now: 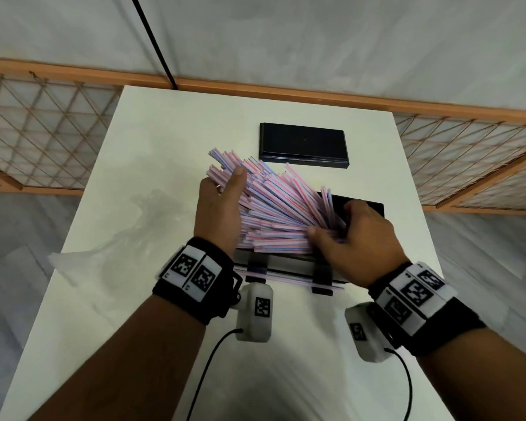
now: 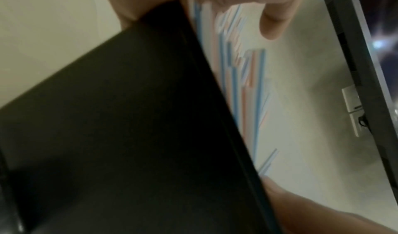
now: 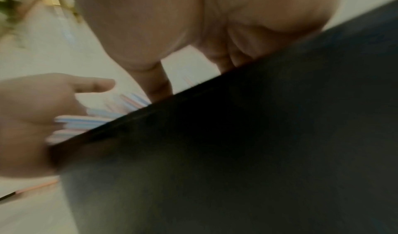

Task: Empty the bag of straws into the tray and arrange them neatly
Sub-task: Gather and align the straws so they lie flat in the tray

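A fanned heap of red-and-blue striped straws [image 1: 274, 205] lies across the black tray [image 1: 374, 208] in the middle of the white table, its left ends sticking up and out past the tray. My left hand [image 1: 225, 189] presses flat with straight fingers against those left ends. My right hand [image 1: 337, 226] curls thumb and fingers round the right ends over the tray. Two or three stray straws [image 1: 286, 276] lie along the tray's front wall. The wrist views are blurred: each shows a dark tray wall [image 2: 129, 135] [image 3: 237, 152] with straws [image 2: 237, 67] [image 3: 86, 120] behind it.
The crumpled clear plastic bag [image 1: 104, 253] lies on the table to the left of the tray. A second flat black tray or lid [image 1: 302, 144] sits behind the heap. A wooden lattice rail [image 1: 43, 132] borders the table's far side.
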Demonstrator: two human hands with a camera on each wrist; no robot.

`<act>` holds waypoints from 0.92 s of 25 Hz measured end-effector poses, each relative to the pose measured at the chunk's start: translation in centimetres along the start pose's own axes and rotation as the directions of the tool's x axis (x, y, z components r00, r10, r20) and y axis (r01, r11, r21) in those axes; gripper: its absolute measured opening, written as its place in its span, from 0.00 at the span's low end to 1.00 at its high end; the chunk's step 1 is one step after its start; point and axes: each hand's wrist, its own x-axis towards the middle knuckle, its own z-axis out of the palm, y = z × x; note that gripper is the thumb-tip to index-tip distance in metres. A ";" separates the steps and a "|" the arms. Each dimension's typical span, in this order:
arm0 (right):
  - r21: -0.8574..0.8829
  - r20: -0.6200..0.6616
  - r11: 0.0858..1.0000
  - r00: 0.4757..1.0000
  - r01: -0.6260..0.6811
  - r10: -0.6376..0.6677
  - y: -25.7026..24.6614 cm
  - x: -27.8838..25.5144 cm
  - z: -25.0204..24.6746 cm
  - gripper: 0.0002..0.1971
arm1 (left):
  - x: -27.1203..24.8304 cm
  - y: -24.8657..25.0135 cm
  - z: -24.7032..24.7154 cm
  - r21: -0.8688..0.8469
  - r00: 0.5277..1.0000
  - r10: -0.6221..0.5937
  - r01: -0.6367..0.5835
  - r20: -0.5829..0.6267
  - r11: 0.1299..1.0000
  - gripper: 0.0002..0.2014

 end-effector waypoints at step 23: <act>0.087 -0.101 0.936 0.938 0.341 -0.332 -0.6 -6.1 -2.4 0.06 | -0.6 -1.9 -2.9 -0.106 0.971 -0.199 0.186 -0.135 0.977 0.14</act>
